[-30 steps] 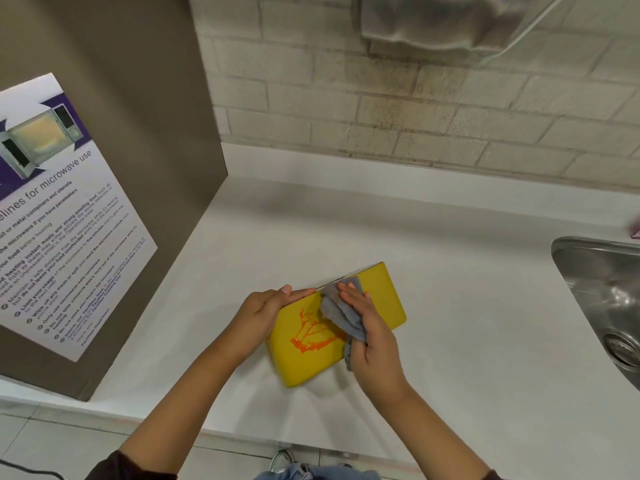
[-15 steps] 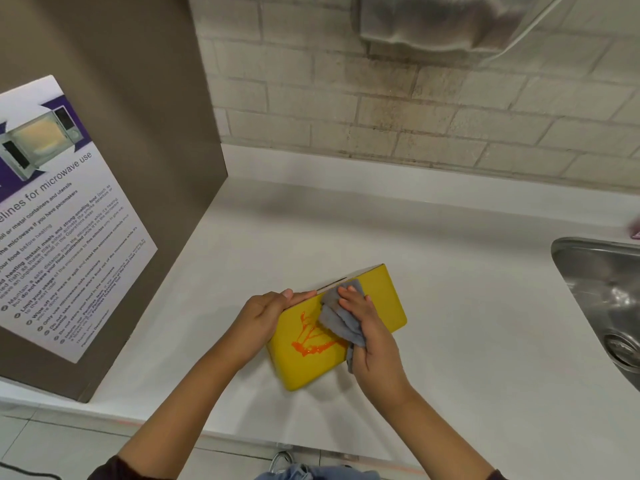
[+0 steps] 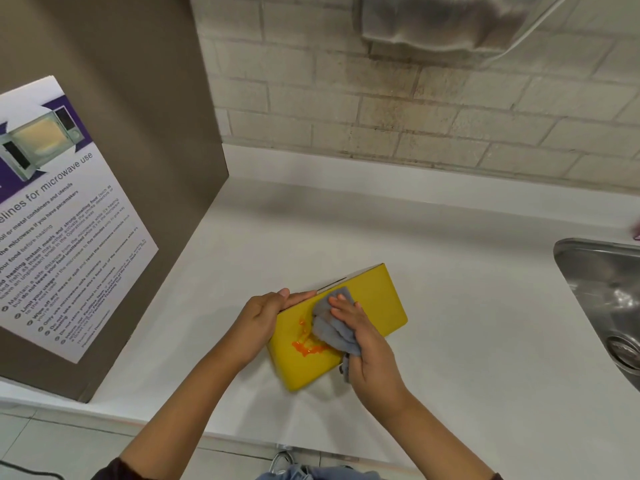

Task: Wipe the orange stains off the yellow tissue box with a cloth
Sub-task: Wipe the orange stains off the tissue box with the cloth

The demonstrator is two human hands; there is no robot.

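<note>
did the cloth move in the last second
Yes. The cloth slid a little along the yellow tissue box, away from the sink toward the box's near end, and now covers more of the orange stains.

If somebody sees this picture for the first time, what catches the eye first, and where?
The yellow tissue box lies on the white counter at the centre, with bright orange stains on its upper face. The right hand holds a grey cloth against that face, touching the stains, while the left hand grips the box's left end. A microwave-use poster is at the far left.
</note>
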